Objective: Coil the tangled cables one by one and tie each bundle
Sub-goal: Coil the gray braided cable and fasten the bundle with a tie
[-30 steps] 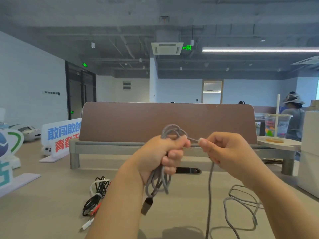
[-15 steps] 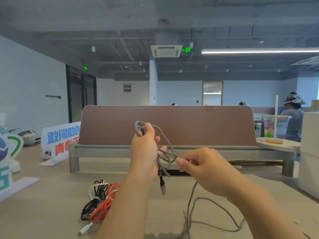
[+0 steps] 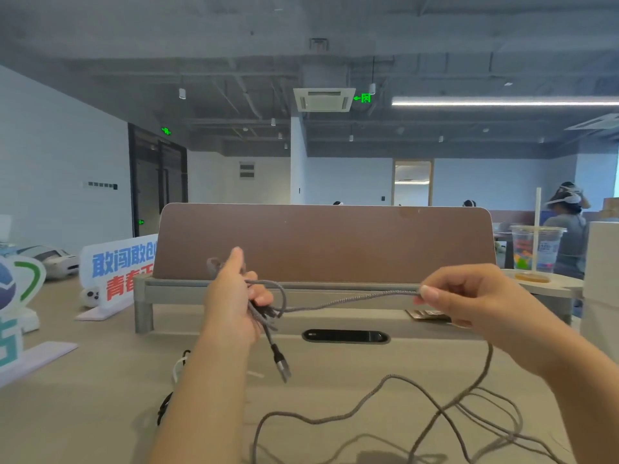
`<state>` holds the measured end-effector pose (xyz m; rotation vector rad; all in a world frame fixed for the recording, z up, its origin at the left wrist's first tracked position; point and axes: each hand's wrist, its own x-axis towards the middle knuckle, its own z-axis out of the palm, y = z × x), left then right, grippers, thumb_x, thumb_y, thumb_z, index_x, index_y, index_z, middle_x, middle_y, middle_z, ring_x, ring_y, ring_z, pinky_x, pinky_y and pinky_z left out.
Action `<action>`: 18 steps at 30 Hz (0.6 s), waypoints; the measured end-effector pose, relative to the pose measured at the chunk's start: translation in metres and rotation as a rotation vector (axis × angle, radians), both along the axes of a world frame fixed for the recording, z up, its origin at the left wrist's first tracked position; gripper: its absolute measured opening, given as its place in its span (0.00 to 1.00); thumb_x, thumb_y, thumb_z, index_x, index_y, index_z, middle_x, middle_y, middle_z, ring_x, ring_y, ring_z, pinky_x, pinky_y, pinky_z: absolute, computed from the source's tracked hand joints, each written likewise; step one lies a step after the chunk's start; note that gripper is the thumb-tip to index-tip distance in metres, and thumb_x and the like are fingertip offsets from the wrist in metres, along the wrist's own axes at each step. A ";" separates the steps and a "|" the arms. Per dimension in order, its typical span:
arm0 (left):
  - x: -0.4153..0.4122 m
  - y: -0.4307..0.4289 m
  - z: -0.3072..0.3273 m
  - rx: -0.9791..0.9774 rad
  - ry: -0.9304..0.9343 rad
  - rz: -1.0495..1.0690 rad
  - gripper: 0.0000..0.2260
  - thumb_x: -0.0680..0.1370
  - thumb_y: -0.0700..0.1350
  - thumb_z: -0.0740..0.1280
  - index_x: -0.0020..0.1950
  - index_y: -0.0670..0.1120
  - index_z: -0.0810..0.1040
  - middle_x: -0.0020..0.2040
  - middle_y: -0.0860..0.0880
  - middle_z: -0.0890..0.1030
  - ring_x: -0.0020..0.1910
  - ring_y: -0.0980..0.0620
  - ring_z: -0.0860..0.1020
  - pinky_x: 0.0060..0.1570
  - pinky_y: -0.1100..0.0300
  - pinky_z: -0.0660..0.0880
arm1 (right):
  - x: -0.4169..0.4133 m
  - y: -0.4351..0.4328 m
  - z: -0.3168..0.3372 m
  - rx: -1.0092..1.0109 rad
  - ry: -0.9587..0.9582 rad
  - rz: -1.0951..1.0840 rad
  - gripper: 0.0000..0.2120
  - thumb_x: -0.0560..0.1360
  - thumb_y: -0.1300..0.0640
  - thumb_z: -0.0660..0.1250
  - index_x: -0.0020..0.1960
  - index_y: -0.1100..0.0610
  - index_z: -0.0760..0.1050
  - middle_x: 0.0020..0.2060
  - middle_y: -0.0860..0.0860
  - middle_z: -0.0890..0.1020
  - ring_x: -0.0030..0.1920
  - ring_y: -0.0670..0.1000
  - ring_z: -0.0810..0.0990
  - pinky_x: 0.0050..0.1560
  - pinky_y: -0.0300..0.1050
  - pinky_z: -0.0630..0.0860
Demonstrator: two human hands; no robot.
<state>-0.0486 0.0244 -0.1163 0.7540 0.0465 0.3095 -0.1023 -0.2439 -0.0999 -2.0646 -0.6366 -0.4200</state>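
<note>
A grey braided cable [image 3: 348, 300] runs taut between my hands above the desk. My left hand [image 3: 234, 298] grips a few loops of it, and its metal plug [image 3: 281, 365] hangs below the fist. My right hand [image 3: 469, 296] pinches the cable between thumb and forefinger, out to the right. Beyond that pinch the cable drops and lies in loose curves [image 3: 418, 416] on the desk [image 3: 100, 413]. My left forearm hides most of a black and white cable bundle [image 3: 170, 386].
A brown partition panel [image 3: 335, 242] on a grey shelf stands across the desk behind my hands, with a black cable slot [image 3: 345, 336] below it. Printed signs [image 3: 114, 269] stand at the left. A plastic cup with a straw [image 3: 536, 252] sits at the right.
My right hand has moved out to the right, drawing a length of cable straight. My left hand has dropped slightly and still holds the loops. The red cable is now hidden by my arm.
</note>
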 end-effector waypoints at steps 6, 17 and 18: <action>-0.021 -0.027 0.000 0.463 -0.136 -0.766 0.34 0.56 0.64 0.76 0.52 0.42 0.80 0.27 0.54 0.66 0.20 0.61 0.63 0.19 0.70 0.63 | -0.012 0.035 0.006 -0.130 -0.210 0.012 0.14 0.64 0.40 0.65 0.39 0.49 0.81 0.29 0.57 0.78 0.28 0.54 0.71 0.31 0.42 0.70; -0.039 -0.045 0.001 0.963 -0.374 -0.922 0.05 0.76 0.43 0.68 0.41 0.46 0.79 0.30 0.50 0.80 0.29 0.56 0.78 0.35 0.63 0.78 | -0.010 0.043 0.007 -0.066 -0.293 -0.253 0.26 0.57 0.31 0.63 0.34 0.55 0.76 0.22 0.48 0.73 0.23 0.43 0.67 0.25 0.34 0.66; -0.037 -0.040 0.002 0.830 -0.430 -0.905 0.04 0.74 0.45 0.71 0.41 0.46 0.80 0.30 0.50 0.80 0.30 0.55 0.79 0.35 0.63 0.78 | -0.010 0.040 0.008 -0.018 -0.274 -0.233 0.26 0.59 0.32 0.62 0.34 0.56 0.76 0.22 0.49 0.72 0.23 0.43 0.66 0.26 0.38 0.67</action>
